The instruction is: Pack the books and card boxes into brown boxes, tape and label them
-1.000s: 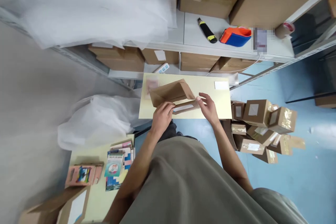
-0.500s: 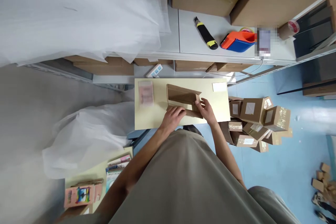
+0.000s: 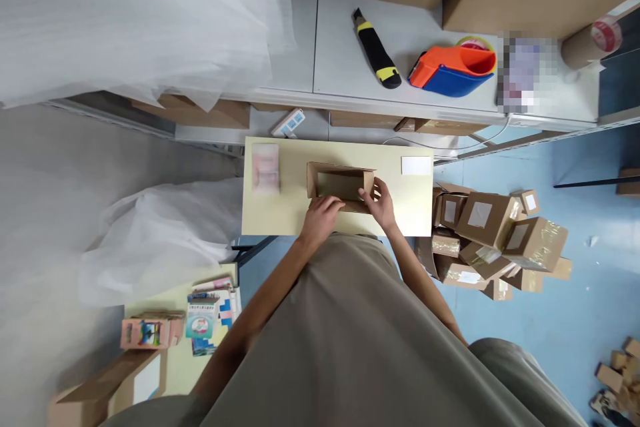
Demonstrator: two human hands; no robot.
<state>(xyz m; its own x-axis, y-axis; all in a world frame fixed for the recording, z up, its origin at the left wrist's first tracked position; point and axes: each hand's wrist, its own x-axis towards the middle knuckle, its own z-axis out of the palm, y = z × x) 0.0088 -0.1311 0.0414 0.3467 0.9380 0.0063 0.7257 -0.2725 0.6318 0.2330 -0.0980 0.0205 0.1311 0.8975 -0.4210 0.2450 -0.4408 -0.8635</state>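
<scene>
The carton [image 3: 313,179] is brown and the tabletop [image 3: 280,217] pale yellow.

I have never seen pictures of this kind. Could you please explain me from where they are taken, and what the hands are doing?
There is no machine here: these are a person's bare hands. Every picture comes from one camera worn on that person's head, looking forward and down.

The left hand holds the near side of an open cardboard box; the right hand holds its right end.

The box is at a pale yellow table, with a blurred pinkish item to its left and a white slip to its right. On the shelf beyond lie a utility knife and an orange and blue tape dispenser.
</scene>
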